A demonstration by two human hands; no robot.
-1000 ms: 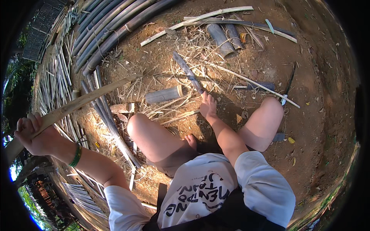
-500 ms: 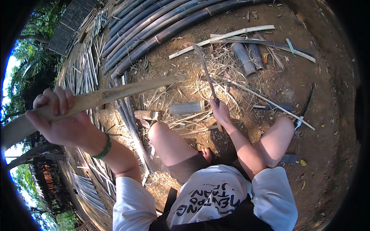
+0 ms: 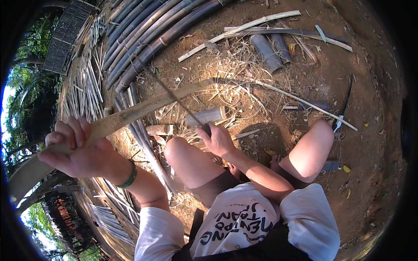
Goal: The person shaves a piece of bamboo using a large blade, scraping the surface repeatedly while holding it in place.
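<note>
My left hand (image 3: pixel 85 150) is closed around a long split bamboo strip (image 3: pixel 124 116), raised on the left and slanting toward the middle of the view. My right hand (image 3: pixel 219 141) grips the handle of a machete (image 3: pixel 159 84) in front of my knees. Its long, narrow, dark blade points up and left, crossing the strip in the view near the strip's far part. Whether blade and strip touch, I cannot tell. Beyond my right hand a short bamboo section (image 3: pixel 204 116) lies on the ground among shavings.
Dark bamboo poles (image 3: pixel 143 45) lie side by side at the far left. Thin split strips (image 3: pixel 85 89) cover the ground further left. Short bamboo tubes (image 3: pixel 266 54) and long pale strips (image 3: pixel 239 30) lie far ahead. A dark blade with a pale handle (image 3: pixel 338 122) rests beside my right knee.
My right hand has moved left and toward me with the machete, whose blade now crosses the bamboo strip. The left hand with the strip has shifted slightly right and lower in view.
</note>
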